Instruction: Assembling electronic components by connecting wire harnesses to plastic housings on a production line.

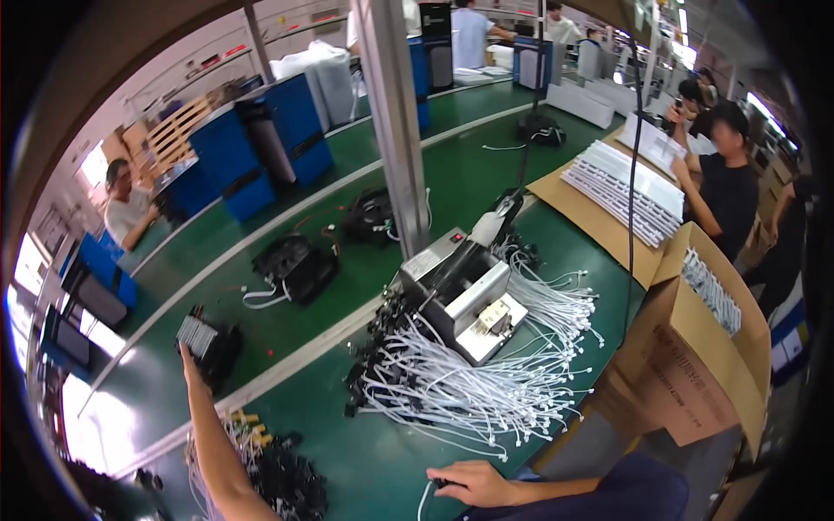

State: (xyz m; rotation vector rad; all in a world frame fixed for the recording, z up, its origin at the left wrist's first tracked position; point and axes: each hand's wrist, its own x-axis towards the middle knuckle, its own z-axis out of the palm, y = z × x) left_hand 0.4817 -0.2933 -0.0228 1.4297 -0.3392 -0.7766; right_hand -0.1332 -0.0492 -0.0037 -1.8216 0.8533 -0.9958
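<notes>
My left hand (188, 363) reaches far out on the left to a black assembly (224, 358) with a silver finned block (197, 336) on it. It touches the block's near left edge; most of its fingers are hidden. Close to the front edge of the green surface, my right hand (473, 483) is closed on a small black part (441, 483), with a white cable (424, 502) hanging down beside it. In front of me, a large heap of white cables (469, 391) with black ends surrounds a black and silver bench machine (460, 291).
Black assemblies (294, 267) sit along the green conveyor (347, 252), behind a metal post (391, 130). Black and yellow parts (282, 473) lie near my left forearm. At right stands an open carton (686, 365); a dark cord (634, 191) hangs nearby. Co-workers (725, 178) work around the line.
</notes>
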